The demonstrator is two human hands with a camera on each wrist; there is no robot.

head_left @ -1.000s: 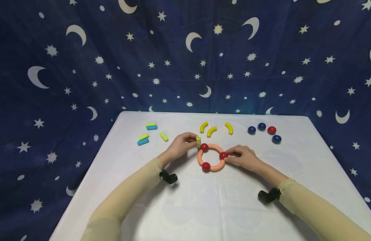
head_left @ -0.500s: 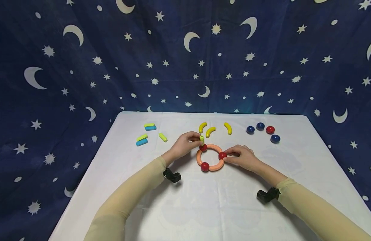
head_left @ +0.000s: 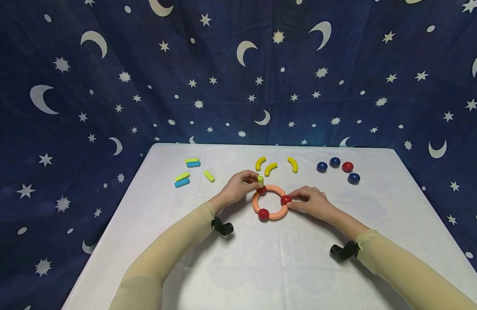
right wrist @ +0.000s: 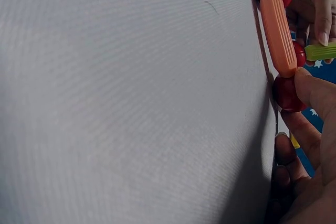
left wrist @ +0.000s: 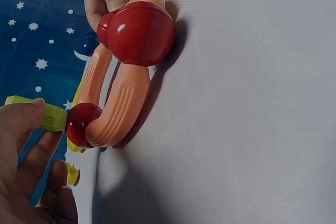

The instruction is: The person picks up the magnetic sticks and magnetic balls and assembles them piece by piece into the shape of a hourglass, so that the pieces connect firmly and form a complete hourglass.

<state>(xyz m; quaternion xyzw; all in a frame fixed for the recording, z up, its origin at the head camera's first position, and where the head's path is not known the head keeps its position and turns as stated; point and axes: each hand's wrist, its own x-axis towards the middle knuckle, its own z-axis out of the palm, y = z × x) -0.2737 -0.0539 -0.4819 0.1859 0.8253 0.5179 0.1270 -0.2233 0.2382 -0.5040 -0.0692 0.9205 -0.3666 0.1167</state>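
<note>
Stick (head_left: pixel 260 179): pinched upright by the left hand (head_left: pixel 237 188), set atop the far ball (head_left: pixel 263 192) of the ring (head_left: pixel 279 215).
Ring: laid on the table (head_left: pixel 261 267), its right ball (head_left: pixel 285 199) gripped by the right hand (head_left: pixel 311 202).
Yellow arcs (head_left: pixel 293 165): strewn farther off.

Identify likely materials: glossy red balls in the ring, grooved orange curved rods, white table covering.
Glossy red balls: probably hard plastic, maybe lacquered wood; sharp highlight, smooth surface.
Grooved orange curved rods: likely satin plastic; soft sheen, regular grooves.
White table covering: apparently matte fabric; fine weave-like texture, creases.
</note>
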